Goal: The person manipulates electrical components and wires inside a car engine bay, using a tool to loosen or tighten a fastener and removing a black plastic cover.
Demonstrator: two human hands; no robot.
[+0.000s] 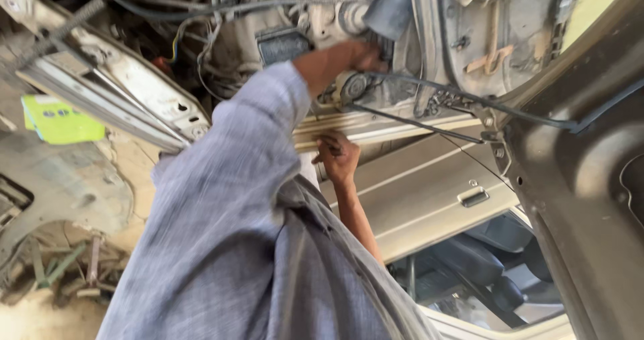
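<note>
Head view: left hand [365, 57], grip unclear, reaches the round grey metal pulley [353, 86] amid the wiring; right hand [337, 157] grips the pale sill edge [402, 122]. Fitting work appears under way; steady bracing needed.

My left hand [365, 57] reaches up into the dirty engine parts [322, 25], beside a small round wheel [354, 86]. My right hand [337, 157] rests on the pale metal edge [376, 127] just below.
</note>
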